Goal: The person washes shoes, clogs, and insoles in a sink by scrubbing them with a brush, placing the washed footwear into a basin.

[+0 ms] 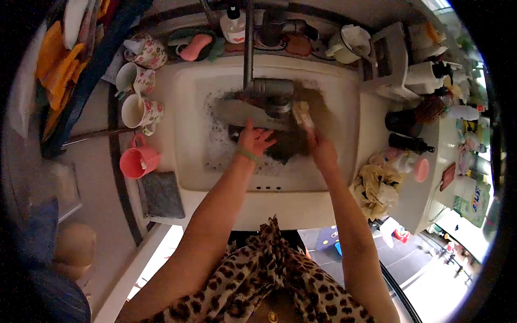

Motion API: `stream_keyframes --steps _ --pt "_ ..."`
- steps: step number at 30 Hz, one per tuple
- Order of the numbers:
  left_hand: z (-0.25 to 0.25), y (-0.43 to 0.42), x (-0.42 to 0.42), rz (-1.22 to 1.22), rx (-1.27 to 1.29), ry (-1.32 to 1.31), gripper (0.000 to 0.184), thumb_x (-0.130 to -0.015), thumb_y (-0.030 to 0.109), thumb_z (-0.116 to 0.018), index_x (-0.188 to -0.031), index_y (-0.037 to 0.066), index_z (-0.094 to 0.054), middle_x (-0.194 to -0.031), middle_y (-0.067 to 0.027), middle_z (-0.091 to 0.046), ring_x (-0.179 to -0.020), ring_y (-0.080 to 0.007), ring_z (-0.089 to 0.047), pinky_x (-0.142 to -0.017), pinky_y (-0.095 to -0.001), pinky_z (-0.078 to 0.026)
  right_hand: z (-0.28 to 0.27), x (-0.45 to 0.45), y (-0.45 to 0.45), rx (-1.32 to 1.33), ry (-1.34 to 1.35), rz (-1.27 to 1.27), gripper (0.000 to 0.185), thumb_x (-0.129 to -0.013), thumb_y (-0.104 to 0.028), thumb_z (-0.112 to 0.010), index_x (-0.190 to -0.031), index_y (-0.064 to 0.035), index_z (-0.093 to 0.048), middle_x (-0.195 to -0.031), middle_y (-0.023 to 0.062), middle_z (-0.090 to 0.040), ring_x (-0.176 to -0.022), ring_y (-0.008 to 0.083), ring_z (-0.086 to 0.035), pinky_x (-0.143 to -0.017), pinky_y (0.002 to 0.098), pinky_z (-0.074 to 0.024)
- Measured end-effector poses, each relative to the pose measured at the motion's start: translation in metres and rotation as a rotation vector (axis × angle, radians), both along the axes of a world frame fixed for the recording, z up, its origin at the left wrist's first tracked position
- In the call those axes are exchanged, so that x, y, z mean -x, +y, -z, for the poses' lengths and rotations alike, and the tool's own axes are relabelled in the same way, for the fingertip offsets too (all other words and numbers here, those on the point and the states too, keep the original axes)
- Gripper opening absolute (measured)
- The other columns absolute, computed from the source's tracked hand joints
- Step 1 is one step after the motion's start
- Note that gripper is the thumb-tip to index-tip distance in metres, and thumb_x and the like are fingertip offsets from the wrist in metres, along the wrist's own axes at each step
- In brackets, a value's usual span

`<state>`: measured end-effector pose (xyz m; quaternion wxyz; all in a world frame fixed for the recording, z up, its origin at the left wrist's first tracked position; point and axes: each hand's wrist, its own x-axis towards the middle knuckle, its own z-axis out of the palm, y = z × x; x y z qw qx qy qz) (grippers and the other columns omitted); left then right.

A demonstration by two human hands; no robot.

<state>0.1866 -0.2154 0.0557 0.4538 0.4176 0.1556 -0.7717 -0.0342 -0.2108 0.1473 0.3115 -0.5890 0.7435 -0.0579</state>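
Note:
My right hand (323,153) is closed around a pale scrubbing brush (302,116), held tilted over the right part of the white sink (342,172). Palm turned up and fingers spread, my left hand (255,141) is at the lower edge of a long, flat grey piece (242,112) whose kind I cannot make out. Whether those fingers touch it is unclear. Beneath both hands lies a dark, wet-looking mass (285,148) in murky, foamy water. The tap (273,87) hangs over the basin and hides part of the grey piece.
Flowered mugs (141,112) and a pink mug (140,162) line the left ledge. Behind the sink are pink soap (196,47), a pump bottle (233,26) and a cream pot (350,44). A crumpled beige cloth (377,189) and a dark bottle (409,143) lie right.

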Motion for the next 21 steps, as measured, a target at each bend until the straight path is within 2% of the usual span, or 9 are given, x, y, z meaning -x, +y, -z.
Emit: stream_keyframes --steps 3,6,9,12,13,16,18,20,21 --pt "0.029 0.001 -0.005 0.126 0.041 0.040 0.046 -0.086 0.054 -0.056 -0.116 0.020 -0.059 -0.104 -0.0077 -0.064 -0.089 -0.0277 -0.063 -0.078 -0.0566 -0.052 -0.037 -0.027 -0.002 0.082 -0.198 -0.053 0.037 -0.087 -0.035 -0.059 -0.115 -0.0119 -0.058 -0.095 0.0192 -0.065 -0.088 0.0391 -0.061 -0.071 0.0449 -0.0480" --pt "-0.048 0.001 0.018 0.127 -0.171 -0.316 0.056 -0.083 0.054 -0.060 -0.127 0.021 -0.050 -0.118 -0.0077 -0.057 -0.093 -0.0270 -0.062 -0.077 -0.0515 -0.051 -0.018 -0.035 0.004 0.087 -0.121 -0.209 0.038 -0.082 -0.032 -0.065 -0.114 -0.0121 -0.060 -0.093 0.0183 -0.065 -0.085 0.0361 -0.063 -0.069 0.0420 -0.0484" --pt "-0.066 0.003 0.024 0.252 -0.001 -0.299 0.065 -0.080 0.050 -0.066 -0.133 0.021 -0.042 -0.128 -0.0076 -0.049 -0.100 -0.0266 -0.058 -0.075 -0.0465 -0.050 0.010 -0.022 -0.001 -0.049 0.065 -0.218 0.039 -0.080 -0.030 -0.069 -0.112 -0.0092 -0.061 -0.091 0.0118 -0.067 -0.076 0.0270 -0.064 -0.065 0.0359 -0.0487" --pt "-0.075 0.007 0.030 0.462 0.203 -0.567 0.065 -0.077 0.044 -0.071 -0.131 0.023 -0.044 -0.126 -0.0067 -0.051 -0.102 -0.0264 -0.058 -0.074 -0.0422 -0.048 0.001 0.001 -0.011 -0.320 -0.504 0.176 0.030 -0.079 -0.030 -0.070 -0.095 -0.0060 -0.063 -0.077 0.0047 -0.063 -0.063 0.0159 -0.057 -0.055 0.0299 -0.0445" --pt "-0.055 0.012 0.037 0.394 0.082 -0.568 0.056 -0.077 0.034 -0.073 -0.125 0.018 -0.049 -0.120 -0.0069 -0.056 -0.099 -0.0274 -0.061 -0.076 -0.0428 -0.050 0.007 0.012 -0.016 -0.412 -0.539 0.171 0.028 -0.079 -0.030 -0.070 -0.092 -0.0067 -0.062 -0.075 0.0029 -0.061 -0.060 0.0137 -0.054 -0.053 0.0284 -0.0420" --pt "0.007 0.009 0.048 0.105 0.072 0.098 0.049 -0.080 0.028 -0.071 -0.122 0.013 -0.053 -0.112 -0.0068 -0.062 -0.097 -0.0282 -0.063 -0.079 -0.0434 -0.052 0.028 0.030 -0.032 -0.629 -0.617 0.146 0.023 -0.078 -0.028 -0.071 -0.084 -0.0093 -0.060 -0.067 -0.0009 -0.053 -0.055 0.0087 -0.047 -0.046 0.0251 -0.0350" --pt "0.032 -0.003 0.055 0.072 0.110 0.148 0.044 -0.083 0.030 -0.068 -0.120 0.010 -0.055 -0.109 -0.0075 -0.064 -0.097 -0.0283 -0.063 -0.082 -0.0442 -0.052 0.034 0.030 -0.043 -0.690 -0.626 0.133 0.022 -0.077 -0.028 -0.072 -0.083 -0.0113 -0.059 -0.063 -0.0014 -0.048 -0.053 0.0074 -0.043 -0.045 0.0241 -0.0310" --pt "0.055 -0.018 0.058 0.101 0.129 0.172 0.042 -0.085 0.032 -0.065 -0.119 0.009 -0.056 -0.108 -0.0078 -0.064 -0.097 -0.0277 -0.062 -0.084 -0.0439 -0.052 0.044 0.026 -0.050 -0.632 -0.428 0.114 0.024 -0.079 -0.028 -0.070 -0.088 -0.0084 -0.061 -0.066 0.0023 -0.054 -0.057 0.0107 -0.049 -0.047 0.0263 -0.0359" --pt "0.067 -0.025 0.056 0.147 0.130 0.166 0.043 -0.086 0.034 -0.064 -0.119 0.009 -0.056 -0.109 -0.0076 -0.064 -0.098 -0.0271 -0.062 -0.085 -0.0431 -0.052 0.052 0.024 -0.051 -0.417 -0.326 0.024 0.026 -0.080 -0.029 -0.069 -0.092 -0.0073 -0.061 -0.068 0.0044 -0.056 -0.059 0.0136 -0.052 -0.049 0.0284 -0.0386"
